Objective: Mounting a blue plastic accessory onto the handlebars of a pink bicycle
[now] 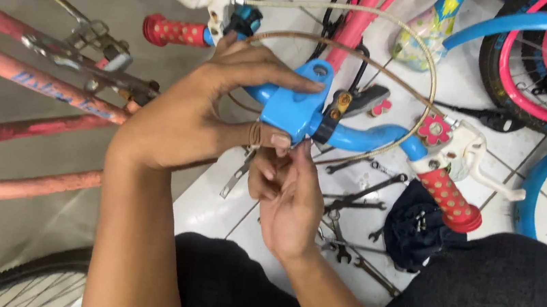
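Observation:
A small blue bicycle handlebar (364,138) with red dotted grips (448,197) and white brake levers (478,163) is held in front of me. My left hand (206,108) is clamped around its blue stem clamp (296,105), index finger over the top, thumb underneath. Just below the clamp, my right hand (292,200) has its fingers curled and its fingertips touch the clamp's underside. Whether it pinches a small part is hidden. A beige brake cable (367,54) loops between the two levers.
A worn red bicycle frame (40,89) lies to the left. Several spanners (357,201) and a dark cloth pouch (419,228) lie on the white tiled floor. Pink and blue children's bicycles (544,68) stand at the upper right. A tyre (26,279) shows at the bottom left.

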